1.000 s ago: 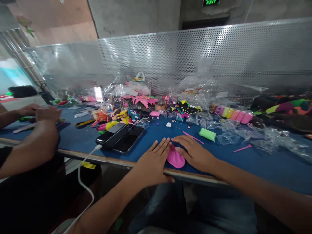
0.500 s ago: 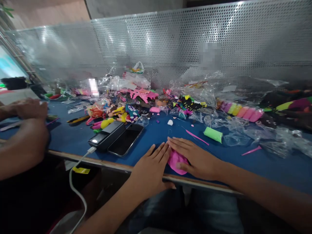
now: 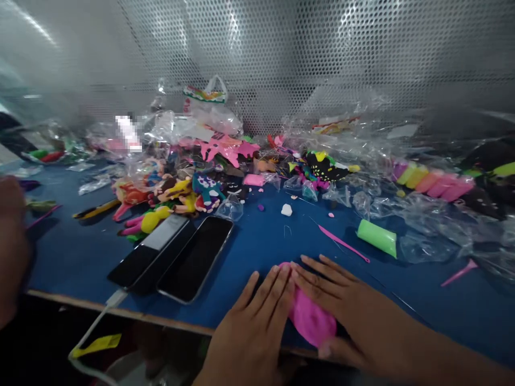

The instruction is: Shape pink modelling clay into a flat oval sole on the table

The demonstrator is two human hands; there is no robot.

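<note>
A flattened piece of pink modelling clay (image 3: 311,319) lies on the blue table top by its front edge. My left hand (image 3: 259,316) rests flat at its left side, fingers stretched out and fingertips on the clay's far end. From the right, my right hand (image 3: 341,300) lies over the clay with fingers spread and its thumb near the clay's lower edge. Parts of the clay are hidden under the fingers. Beyond the hands are a pink modelling tool (image 3: 344,244), a small white lump (image 3: 286,209) and a green clay block (image 3: 377,238) in clear wrap.
Left of my hands lie a phone (image 3: 197,260) and a dark device (image 3: 151,254) with a white cable (image 3: 90,327). Clay figures (image 3: 173,195) and plastic bags crowd the back before a perforated metal panel (image 3: 257,59). Another person's blurred arm (image 3: 14,252) is at far left.
The view has moved closer and lower over the table. My right hand's fingers are spread wider and more of the pink clay shows between the hands.
</note>
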